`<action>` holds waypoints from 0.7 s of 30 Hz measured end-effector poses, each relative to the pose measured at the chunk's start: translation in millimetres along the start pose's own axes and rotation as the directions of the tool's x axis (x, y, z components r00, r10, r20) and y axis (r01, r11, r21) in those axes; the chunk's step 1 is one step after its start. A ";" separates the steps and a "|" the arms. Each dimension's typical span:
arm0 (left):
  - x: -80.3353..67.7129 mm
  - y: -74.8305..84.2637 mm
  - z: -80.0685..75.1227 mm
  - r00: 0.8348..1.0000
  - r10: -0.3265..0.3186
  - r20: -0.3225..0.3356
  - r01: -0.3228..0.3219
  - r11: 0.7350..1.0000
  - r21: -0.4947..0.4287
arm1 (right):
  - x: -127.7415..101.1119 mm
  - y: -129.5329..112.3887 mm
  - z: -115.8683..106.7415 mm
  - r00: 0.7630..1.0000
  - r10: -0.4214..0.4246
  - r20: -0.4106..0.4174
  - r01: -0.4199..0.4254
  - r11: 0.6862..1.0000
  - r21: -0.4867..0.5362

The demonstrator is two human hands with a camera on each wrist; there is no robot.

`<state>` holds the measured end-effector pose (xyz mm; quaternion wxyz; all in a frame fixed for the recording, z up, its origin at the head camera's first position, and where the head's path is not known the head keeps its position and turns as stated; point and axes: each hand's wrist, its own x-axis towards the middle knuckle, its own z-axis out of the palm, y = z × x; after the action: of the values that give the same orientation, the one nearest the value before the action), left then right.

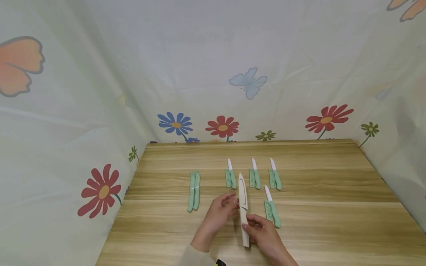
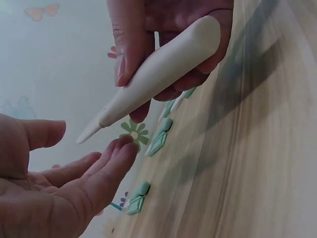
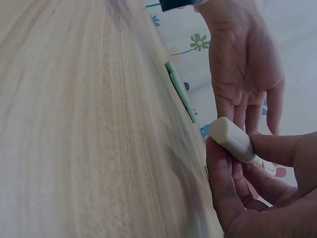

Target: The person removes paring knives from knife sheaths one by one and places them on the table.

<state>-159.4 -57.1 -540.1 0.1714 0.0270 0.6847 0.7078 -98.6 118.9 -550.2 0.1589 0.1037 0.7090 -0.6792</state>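
Right wrist: right hand (image 3: 270,193) is pinching the white knife (image 3: 232,139) by its handle; gripping firmly seems best; left wrist: left hand (image 2: 64,193) is hovering loose near its cover (image 2: 92,132); head: knife is pointing 12 o'clock; 4 bare green knives (image 1: 257,180) are crowding 11 to 3; 2 covered knives (image 1: 197,191) are lying near 10.

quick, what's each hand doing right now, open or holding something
Left hand: open, holding nothing.
Right hand: closed, holding the white knife by its handle.
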 end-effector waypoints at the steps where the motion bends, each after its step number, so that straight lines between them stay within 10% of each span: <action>1: 2.3 0.5 0.7 1.000 0.000 -0.012 -0.001 1.000 -0.017 | -0.8 -0.3 0.0 1.000 -0.001 0.003 0.001 1.000 0.000; 21: 26.5 3.6 13.5 0.991 -0.034 -0.127 0.035 0.999 0.007 | -5.6 -1.6 -0.7 0.999 0.004 0.034 -0.005 1.000 0.005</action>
<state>-181.3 -36.7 -540.9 0.1397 -0.0292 0.6977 0.7020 -94.1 119.8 -546.6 0.1722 0.0941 0.7042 -0.6823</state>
